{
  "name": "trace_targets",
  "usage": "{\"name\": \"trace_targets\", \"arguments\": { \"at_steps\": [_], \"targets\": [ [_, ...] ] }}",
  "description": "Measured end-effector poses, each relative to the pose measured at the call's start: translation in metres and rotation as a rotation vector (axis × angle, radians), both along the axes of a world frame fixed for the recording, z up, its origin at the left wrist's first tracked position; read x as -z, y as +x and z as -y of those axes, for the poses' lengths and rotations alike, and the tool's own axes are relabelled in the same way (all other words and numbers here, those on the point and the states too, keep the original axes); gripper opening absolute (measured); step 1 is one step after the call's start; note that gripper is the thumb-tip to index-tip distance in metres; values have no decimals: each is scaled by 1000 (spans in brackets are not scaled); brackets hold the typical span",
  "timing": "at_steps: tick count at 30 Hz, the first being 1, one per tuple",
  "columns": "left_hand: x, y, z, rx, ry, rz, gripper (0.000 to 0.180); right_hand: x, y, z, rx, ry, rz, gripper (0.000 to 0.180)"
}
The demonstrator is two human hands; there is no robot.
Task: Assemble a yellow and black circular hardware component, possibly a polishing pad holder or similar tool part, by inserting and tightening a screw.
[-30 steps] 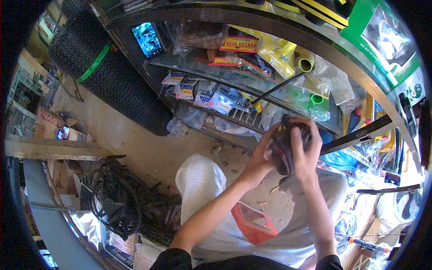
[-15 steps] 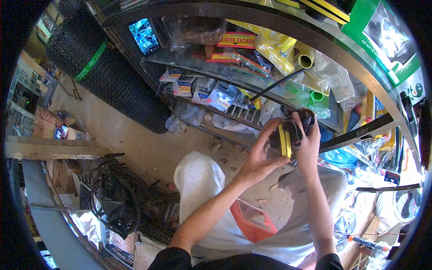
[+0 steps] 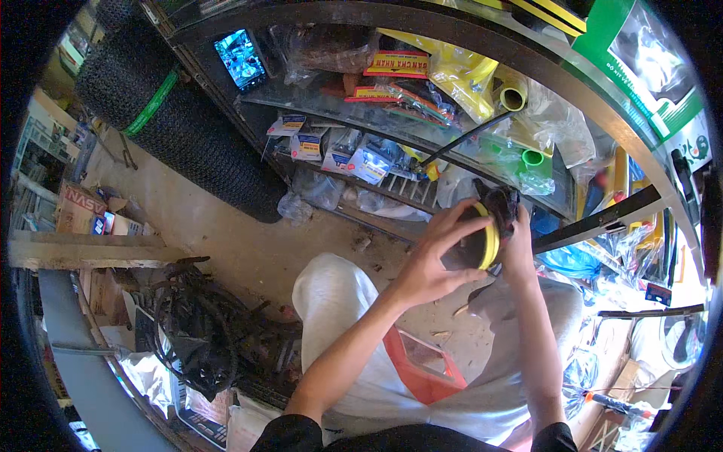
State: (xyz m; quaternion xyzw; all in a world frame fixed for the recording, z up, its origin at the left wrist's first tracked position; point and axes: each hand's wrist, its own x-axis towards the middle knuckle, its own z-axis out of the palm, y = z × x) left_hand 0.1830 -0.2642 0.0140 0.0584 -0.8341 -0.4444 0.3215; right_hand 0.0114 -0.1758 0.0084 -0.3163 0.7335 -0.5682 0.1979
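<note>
In front of the shelves I hold up a dark, round object with a yellow band. My left hand grips its left side, fingers and thumb spread around the rim beside the band. My right hand is closed on its dark right side; most of those fingers are hidden behind it. A crumpled black part sticks up at the top between the hands. The object's exact kind cannot be made out. Below, a red-orange frame-shaped piece lies between my legs.
Shelves ahead hold small boxes, bagged goods and a lit phone. A black mesh roll leans at the left. Tangled black cable lies lower left, a wooden plank beyond it. Plastic-wrapped goods crowd the right.
The round object has turned, showing its yellow band as a wider curve. My left fingers have shifted over its rim, and my right fingers have moved lower and behind it.
</note>
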Motion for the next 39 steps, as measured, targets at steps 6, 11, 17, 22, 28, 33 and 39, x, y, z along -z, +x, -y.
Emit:
{"name": "trace_targets", "arguments": {
  "at_steps": [6,11,17,22,28,33,39],
  "targets": [
    [10,-3,-2,38,745,-162,112,-51,29,11,-49,-94,-4,34],
    [9,6,8,146,1215,-201,86,-68,36,11,-311,-140,-269,35],
    [9,4,1,56,1254,-194,80,-61,35,12,-299,-127,-275,37],
    [5,5,4,-76,989,-187,87,-61,48,14,-253,-151,-218,33],
    [0,5,-2,83,926,-140,103,-48,39,14,6,-90,-164,38],
    [1,7,4,-40,122,-20,104,-46,26,14,92,150,178,49],
    [-1,2,1,17,1036,-103,101,-52,40,4,-199,4,-79,55]
  ]
}}
